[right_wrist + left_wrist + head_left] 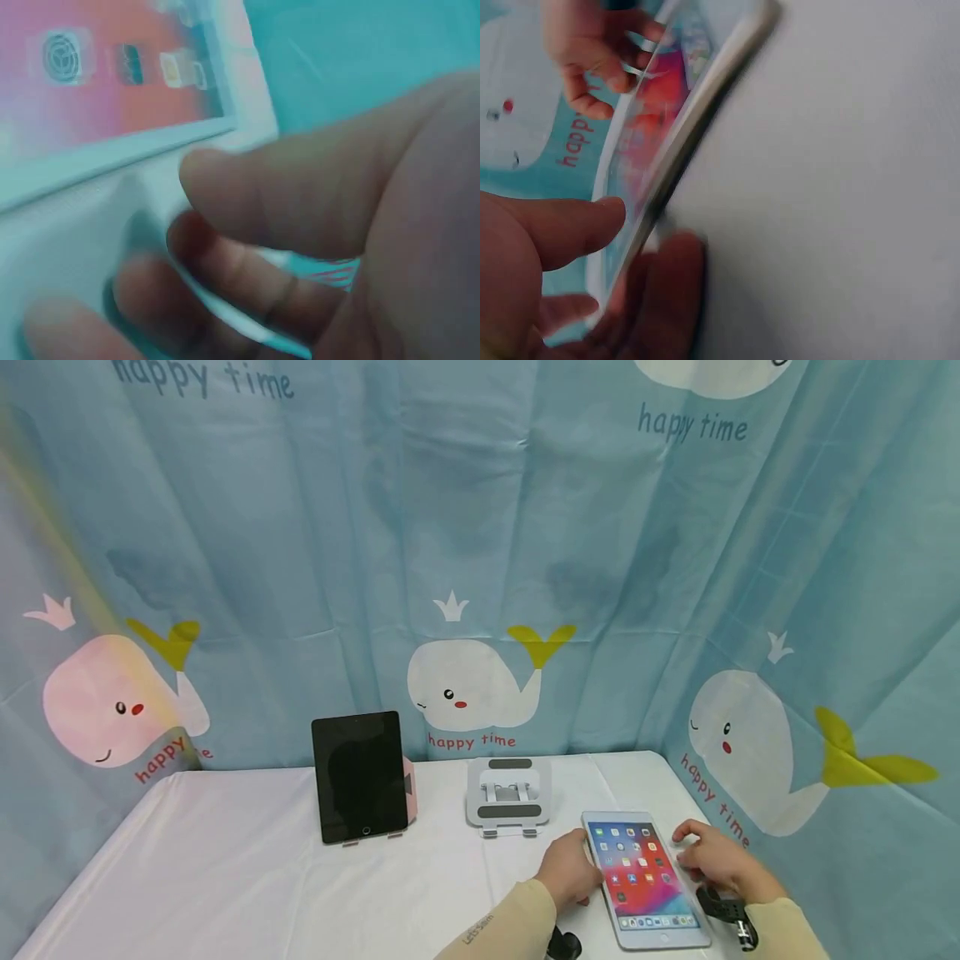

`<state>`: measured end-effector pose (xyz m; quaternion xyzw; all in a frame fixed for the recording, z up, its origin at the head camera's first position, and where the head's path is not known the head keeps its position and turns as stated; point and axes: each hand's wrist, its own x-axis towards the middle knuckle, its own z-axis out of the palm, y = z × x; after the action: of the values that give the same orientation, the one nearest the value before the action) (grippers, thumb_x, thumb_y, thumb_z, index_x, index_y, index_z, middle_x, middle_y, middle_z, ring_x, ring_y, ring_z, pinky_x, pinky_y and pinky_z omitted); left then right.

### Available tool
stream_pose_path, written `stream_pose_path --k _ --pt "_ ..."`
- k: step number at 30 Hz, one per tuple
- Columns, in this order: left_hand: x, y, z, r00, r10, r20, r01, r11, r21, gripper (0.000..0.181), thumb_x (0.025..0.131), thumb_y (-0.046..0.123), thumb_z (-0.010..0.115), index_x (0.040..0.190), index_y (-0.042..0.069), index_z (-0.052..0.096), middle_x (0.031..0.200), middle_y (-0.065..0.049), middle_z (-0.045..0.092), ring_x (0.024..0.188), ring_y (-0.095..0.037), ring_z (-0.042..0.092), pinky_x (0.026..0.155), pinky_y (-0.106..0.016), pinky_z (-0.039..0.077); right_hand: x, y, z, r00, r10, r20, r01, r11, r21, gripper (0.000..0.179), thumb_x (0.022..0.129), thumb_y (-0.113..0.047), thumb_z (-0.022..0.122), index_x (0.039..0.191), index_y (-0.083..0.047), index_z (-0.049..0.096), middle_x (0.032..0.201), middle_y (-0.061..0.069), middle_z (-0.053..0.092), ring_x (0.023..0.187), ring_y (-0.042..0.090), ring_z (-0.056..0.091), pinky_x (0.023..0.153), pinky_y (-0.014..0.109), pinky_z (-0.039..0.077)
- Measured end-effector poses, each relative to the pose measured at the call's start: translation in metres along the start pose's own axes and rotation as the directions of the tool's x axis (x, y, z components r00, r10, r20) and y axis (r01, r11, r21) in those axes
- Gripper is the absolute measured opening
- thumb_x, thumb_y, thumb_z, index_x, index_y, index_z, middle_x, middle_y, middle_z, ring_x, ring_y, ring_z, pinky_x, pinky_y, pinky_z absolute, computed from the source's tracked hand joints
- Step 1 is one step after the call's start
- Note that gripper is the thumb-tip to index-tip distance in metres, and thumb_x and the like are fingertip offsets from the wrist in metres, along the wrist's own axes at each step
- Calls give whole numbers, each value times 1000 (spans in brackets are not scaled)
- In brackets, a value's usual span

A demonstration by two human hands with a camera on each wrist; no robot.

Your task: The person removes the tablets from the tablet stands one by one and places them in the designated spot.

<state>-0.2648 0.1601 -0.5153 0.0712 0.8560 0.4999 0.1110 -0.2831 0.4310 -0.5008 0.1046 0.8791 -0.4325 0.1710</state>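
A white tablet (645, 881) with a lit home screen lies at the front right of the table, its long side pointing away from me. My left hand (572, 870) holds its left edge. In the left wrist view the left thumb (592, 225) is over the screen side, and fingers curl beneath the rim. Just off the right edge is my right hand (723, 860), fingers loosely bent and holding nothing. Seen from the right wrist, the right thumb (247, 187) is near a corner of the tablet (97, 82), with a gap between fingers and edge.
A black tablet (360, 777) leans upright on a pink stand (410, 789) at the back left. Behind the white tablet, a grey folding stand (509, 811) is on the white tablecloth (225, 868). A blue whale-print curtain (480, 527) borders the table behind and at the sides.
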Motion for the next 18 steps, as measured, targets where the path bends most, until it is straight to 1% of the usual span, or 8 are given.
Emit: stream_pose_path --k 2,3,4,8,11,12,15,18 --pt "0 0 -3 999 37 -37 -32 991 129 61 76 14 82 131 4 60 106 -11 68 78 -19 64 67 -33 57 0 -4 -3 999 22 -47 -25 998 -55 28 93 -7 63 119 -3 51 82 13 57 73 28 55 59 36 51" --pt "0 0 -4 998 46 -50 -37 985 168 65 74 17 84 133 4 59 113 -9 67 84 -20 63 66 -31 56 -1 -6 -5 997 30 -66 -35 997 -71 30 93 -9 64 119 -3 50 83 14 57 74 28 55 60 36 51" --pt "0 1 -6 998 43 -52 -34 984 175 67 74 18 85 134 5 59 115 -9 67 87 -20 60 65 -30 55 -2 -9 -7 996 37 -78 -42 996 -72 32 93 -11 64 121 -3 50 86 14 57 76 28 55 61 37 53" --pt "-1 0 -11 999 -18 -36 22 995 94 71 74 17 87 137 8 56 115 -10 64 72 -17 57 42 -28 47 -4 -17 -10 996 34 -87 -38 998 -47 42 92 -16 68 126 -1 48 97 15 60 83 29 58 64 40 56" --pt "-3 -2 -13 999 -28 -23 29 996 88 71 74 16 87 137 9 56 111 -10 64 57 -17 56 40 -29 47 -4 -21 -7 996 35 -83 -38 999 -36 45 92 -19 69 128 -1 48 101 16 62 85 29 60 65 40 57" --pt "-3 -2 -14 999 -29 -21 31 995 97 70 74 17 87 137 10 56 110 -9 64 58 -17 56 41 -30 48 -5 -23 -6 996 34 -84 -37 999 -32 46 93 -19 69 129 -1 48 102 16 62 84 28 61 65 40 57" --pt "-5 -2 -20 999 -4 -37 10 985 170 67 75 23 87 134 11 58 109 -6 66 73 -19 63 62 -34 56 -5 -26 2 995 33 -93 -33 999 5 44 94 -17 67 130 -1 48 105 18 62 85 29 62 66 41 58" --pt "-7 -2 -27 997 42 -68 -24 968 248 64 75 27 86 131 10 61 112 -6 68 97 -22 64 85 -38 54 -8 -33 11 995 15 -102 -12 1000 27 42 96 -15 62 132 -1 46 108 22 60 86 31 61 67 42 59"
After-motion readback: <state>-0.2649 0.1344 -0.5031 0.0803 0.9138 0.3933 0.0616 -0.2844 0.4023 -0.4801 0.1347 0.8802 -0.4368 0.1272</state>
